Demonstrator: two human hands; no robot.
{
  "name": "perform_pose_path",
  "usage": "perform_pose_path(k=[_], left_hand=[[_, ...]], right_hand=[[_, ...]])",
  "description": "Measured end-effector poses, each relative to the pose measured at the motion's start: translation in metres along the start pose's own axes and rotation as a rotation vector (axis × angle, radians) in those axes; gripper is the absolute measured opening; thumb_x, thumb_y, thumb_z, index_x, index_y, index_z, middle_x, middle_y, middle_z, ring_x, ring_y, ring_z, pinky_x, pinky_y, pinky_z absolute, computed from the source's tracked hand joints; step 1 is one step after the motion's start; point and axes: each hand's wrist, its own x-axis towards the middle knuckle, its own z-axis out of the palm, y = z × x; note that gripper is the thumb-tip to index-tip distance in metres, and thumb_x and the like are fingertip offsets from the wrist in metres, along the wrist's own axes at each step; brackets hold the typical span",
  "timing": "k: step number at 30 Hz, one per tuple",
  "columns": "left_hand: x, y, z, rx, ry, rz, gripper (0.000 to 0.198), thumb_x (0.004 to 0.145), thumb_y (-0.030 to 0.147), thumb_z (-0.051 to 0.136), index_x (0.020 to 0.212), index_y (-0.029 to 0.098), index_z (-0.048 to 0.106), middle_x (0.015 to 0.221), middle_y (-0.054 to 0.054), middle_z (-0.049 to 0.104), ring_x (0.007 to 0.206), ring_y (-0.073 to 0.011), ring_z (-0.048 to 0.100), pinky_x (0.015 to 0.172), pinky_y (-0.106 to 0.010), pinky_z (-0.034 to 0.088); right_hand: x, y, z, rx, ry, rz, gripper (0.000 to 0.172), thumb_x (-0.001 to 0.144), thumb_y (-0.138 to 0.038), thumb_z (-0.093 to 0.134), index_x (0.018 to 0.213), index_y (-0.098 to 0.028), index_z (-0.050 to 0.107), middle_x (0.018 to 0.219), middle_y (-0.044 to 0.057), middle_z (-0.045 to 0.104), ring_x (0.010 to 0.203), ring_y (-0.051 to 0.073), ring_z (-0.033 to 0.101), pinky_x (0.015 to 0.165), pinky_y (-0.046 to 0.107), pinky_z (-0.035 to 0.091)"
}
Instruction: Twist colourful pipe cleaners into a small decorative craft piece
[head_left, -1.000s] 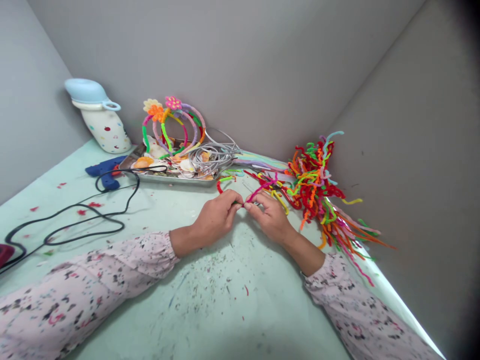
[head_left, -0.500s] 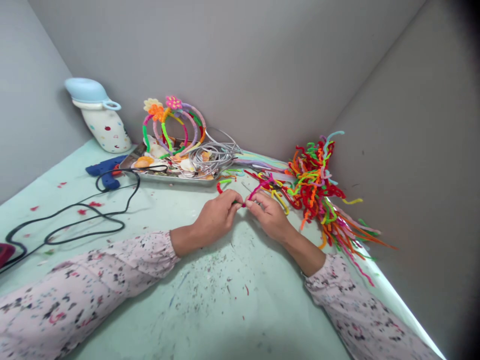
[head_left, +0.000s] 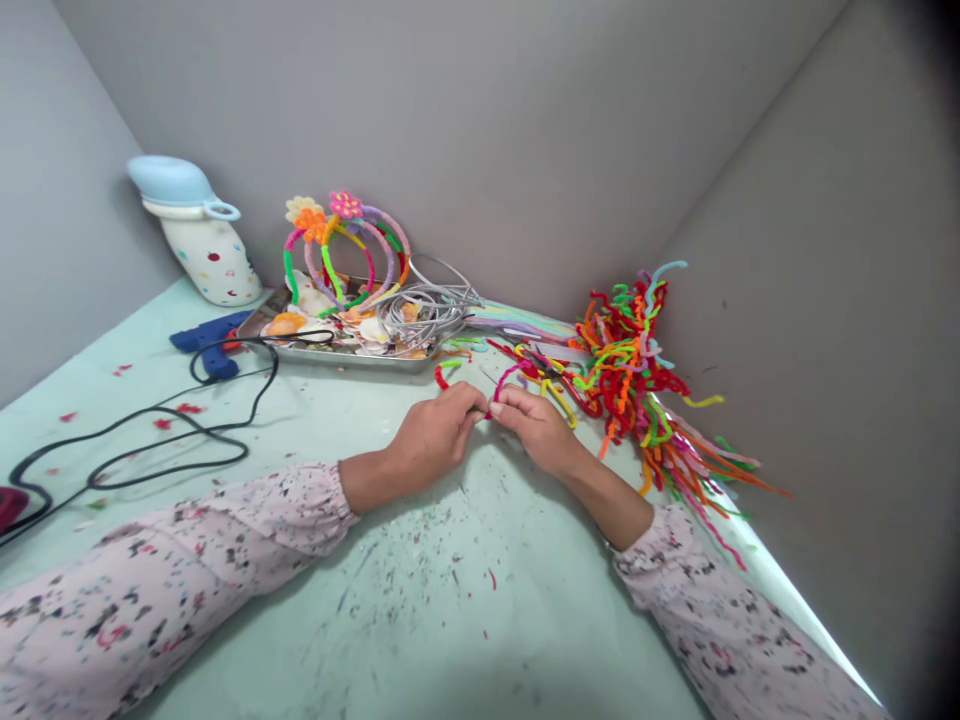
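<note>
My left hand and my right hand meet fingertip to fingertip just above the table. Closed fingers of my right hand pinch a magenta pipe cleaner, whose free end arches up over them. My left hand grips the same work from the other side; a dark, partly green length shows between its fingertips. Beyond the left knuckles rises a curved red and green fuzzy piece; whether it joins the held work is hidden by the hand.
A large tangle of coloured pipe cleaners lies at the right. Behind, a metal tray holds scraps, a grey wire coil and flowered headbands. Leftward are a blue glue gun, a black cable and a bottle.
The magenta pipe cleaner's free end has swung from leaning far right to a tighter, more upright arch near the fingers. Both hands stay in almost the same place.
</note>
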Motion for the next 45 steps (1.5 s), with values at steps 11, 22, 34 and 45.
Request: perform_pose_path(k=[11, 22, 34, 45], left_hand=[[0.0029, 0.0037, -0.0035, -0.102, 0.094, -0.125, 0.011, 0.091, 0.021, 0.042, 0.093, 0.017, 0.052, 0.073, 0.0, 0.057, 0.065, -0.0137, 0.052, 0.061, -0.025, 0.038], [0.003, 0.0028, -0.0029, -0.132, 0.092, -0.112, 0.01, 0.091, 0.019, 0.044, 0.092, 0.017, 0.053, 0.072, 0.0, 0.057, 0.065, -0.0134, 0.052, 0.062, -0.025, 0.038], [0.002, 0.0014, -0.0017, -0.121, 0.102, -0.103, 0.009, 0.09, 0.02, 0.044, 0.092, 0.017, 0.053, 0.072, 0.0, 0.057, 0.064, -0.0134, 0.052, 0.061, -0.025, 0.039], [0.0018, 0.0028, -0.0024, -0.076, 0.082, -0.115, 0.01, 0.091, 0.021, 0.042, 0.092, 0.017, 0.052, 0.07, 0.001, 0.056, 0.062, -0.0129, 0.05, 0.062, -0.026, 0.039]], right_hand=[[-0.0055, 0.001, 0.004, -0.505, 0.44, -0.462, 0.014, 0.082, -0.03, 0.065, 0.091, -0.022, 0.058, 0.09, 0.003, 0.063, 0.091, 0.02, 0.057, 0.085, 0.037, 0.041], [-0.0035, 0.0004, 0.0038, -0.658, 0.392, -0.584, 0.007, 0.085, -0.028, 0.064, 0.09, -0.024, 0.062, 0.086, 0.001, 0.069, 0.083, 0.018, 0.058, 0.082, 0.037, 0.039], [-0.0049, -0.0004, 0.004, -0.679, 0.394, -0.572, 0.006, 0.086, -0.029, 0.063, 0.089, -0.024, 0.062, 0.085, 0.002, 0.07, 0.084, 0.019, 0.058, 0.082, 0.037, 0.04], [-0.0057, -0.0005, 0.0057, -0.653, 0.412, -0.541, 0.006, 0.086, -0.03, 0.063, 0.088, -0.024, 0.064, 0.086, 0.002, 0.068, 0.085, 0.018, 0.06, 0.082, 0.036, 0.041]])
